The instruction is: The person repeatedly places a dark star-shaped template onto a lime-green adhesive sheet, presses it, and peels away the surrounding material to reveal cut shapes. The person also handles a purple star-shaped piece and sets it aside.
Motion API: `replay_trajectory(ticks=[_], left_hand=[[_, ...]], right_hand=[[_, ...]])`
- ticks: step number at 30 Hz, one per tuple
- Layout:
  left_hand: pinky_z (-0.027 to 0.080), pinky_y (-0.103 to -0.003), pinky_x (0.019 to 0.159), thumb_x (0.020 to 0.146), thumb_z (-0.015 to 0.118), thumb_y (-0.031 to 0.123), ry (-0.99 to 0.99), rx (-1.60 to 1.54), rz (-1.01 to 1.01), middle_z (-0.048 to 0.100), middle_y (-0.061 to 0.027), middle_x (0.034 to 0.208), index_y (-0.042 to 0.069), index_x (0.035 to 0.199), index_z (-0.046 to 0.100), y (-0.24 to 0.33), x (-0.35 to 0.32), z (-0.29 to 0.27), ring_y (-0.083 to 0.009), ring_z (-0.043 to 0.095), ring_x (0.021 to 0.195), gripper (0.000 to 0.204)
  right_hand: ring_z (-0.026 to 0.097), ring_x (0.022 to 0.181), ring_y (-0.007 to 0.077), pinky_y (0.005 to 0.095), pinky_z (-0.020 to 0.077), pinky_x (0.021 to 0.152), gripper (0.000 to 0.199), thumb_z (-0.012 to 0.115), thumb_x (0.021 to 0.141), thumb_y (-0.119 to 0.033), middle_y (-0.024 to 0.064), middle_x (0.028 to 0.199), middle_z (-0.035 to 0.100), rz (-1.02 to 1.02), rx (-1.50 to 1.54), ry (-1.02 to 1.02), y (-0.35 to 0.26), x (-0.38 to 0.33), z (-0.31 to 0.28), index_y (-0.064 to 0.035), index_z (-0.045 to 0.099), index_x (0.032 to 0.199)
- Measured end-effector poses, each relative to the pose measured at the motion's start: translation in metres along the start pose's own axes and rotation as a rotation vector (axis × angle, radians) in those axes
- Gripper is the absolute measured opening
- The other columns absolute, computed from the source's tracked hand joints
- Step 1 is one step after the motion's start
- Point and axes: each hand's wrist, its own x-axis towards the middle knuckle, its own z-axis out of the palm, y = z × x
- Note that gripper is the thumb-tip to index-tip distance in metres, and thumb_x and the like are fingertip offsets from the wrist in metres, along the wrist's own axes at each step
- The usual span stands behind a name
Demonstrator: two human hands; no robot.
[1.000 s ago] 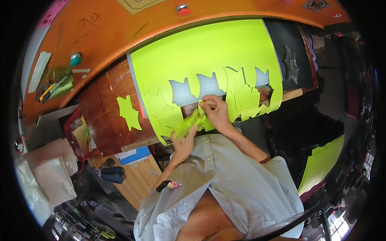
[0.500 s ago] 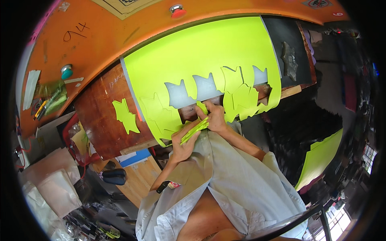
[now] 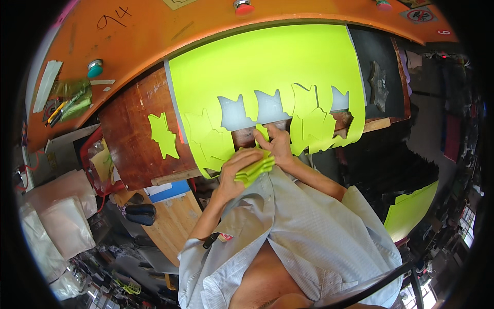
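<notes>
A wide yellow-green sheet (image 3: pixel 267 54) covers the wooden board in front of me, its near part punched with several notched holes. My left hand (image 3: pixel 232 174) is closed around a stack of cut yellow-green pieces (image 3: pixel 256 171), their layered edges toward my right. Just to its right, my right hand (image 3: pixel 281 148) pinches one cut piece (image 3: pixel 262 135) between thumb and fingers at the sheet's near edge. Cut pieces (image 3: pixel 314 126) lie on or in the sheet to the right of my hands, partly overlapping. More loose pieces (image 3: pixel 163 135) lie on the brown board at left.
An orange machine beam (image 3: pixel 170 31) with a red button (image 3: pixel 243 6) and a teal button (image 3: pixel 94 68) spans the far side. A metal cutting die (image 3: pixel 378 86) rests on the black pad at right. Further yellow-green sheets (image 3: pixel 411 211) lie at lower right.
The whole view has shifted slightly. My left hand has turned, and the stack in it now shows more of its faces and fanned edges. My right hand keeps its pinch.
</notes>
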Motion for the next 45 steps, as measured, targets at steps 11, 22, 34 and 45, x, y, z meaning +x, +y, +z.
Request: replay_trajectory(ticks=[11, 22, 34, 45], left_hand=[[0.052, -0.033, 0.090, 0.099, 0.074, 0.019, 0.365, -0.315, -0.541, 0.071, -0.0081, 0.111, -0.003, 0.119, 0.068, 0.006, -0.015, 0.020, -0.0179, 0.064, 0.100, 0.030], [0.052, -0.038, 0.094, 0.099, 0.071, 0.019, 0.250, -0.325, -0.462, 0.072, -0.0113, 0.111, -0.003, 0.129, 0.065, 0.018, -0.053, 0.014, -0.0235, 0.066, 0.104, 0.037], [0.047, -0.035, 0.104, 0.099, 0.074, 0.026, 0.520, -0.290, -0.535, 0.064, -0.0128, 0.134, -0.006, 0.139, 0.058, -0.011, -0.071, -0.079, -0.0192, 0.060, 0.119, 0.054], [0.054, -0.031, 0.073, 0.092, 0.079, 0.011, 0.514, -0.174, -0.506, 0.076, -0.0121, 0.101, -0.009, 0.108, 0.073, -0.050, 0.027, -0.068, -0.0144, 0.069, 0.086, 0.026]], right_hand=[[0.065, 0.052, 0.0316, 0.0403, 0.0491, 0.051, 0.024, 0.080, 0.088, -0.021, 0.0171, 0.064, 0.066, -0.134, -0.134, 0.156, -0.014, 0.002, 0.003, -0.0007, 0.068, 0.085], [0.065, 0.051, 0.0360, 0.0427, 0.0487, 0.049, 0.020, 0.078, 0.085, -0.020, 0.0181, 0.060, 0.062, -0.204, -0.247, 0.272, -0.003, 0.008, 0.012, -0.0022, 0.069, 0.083], [0.068, 0.071, 0.0375, 0.0449, 0.0535, 0.068, 0.023, 0.074, 0.092, -0.017, 0.0203, 0.084, 0.071, -0.398, -0.355, 0.394, -0.052, 0.002, 0.000, 0.0017, 0.067, 0.105], [0.053, 0.072, 0.0115, 0.0296, 0.0416, 0.063, 0.031, 0.086, 0.085, -0.033, 0.0024, 0.077, 0.065, 0.307, 0.426, -0.655, -0.062, 0.057, 0.045, -0.0027, 0.081, 0.089]])
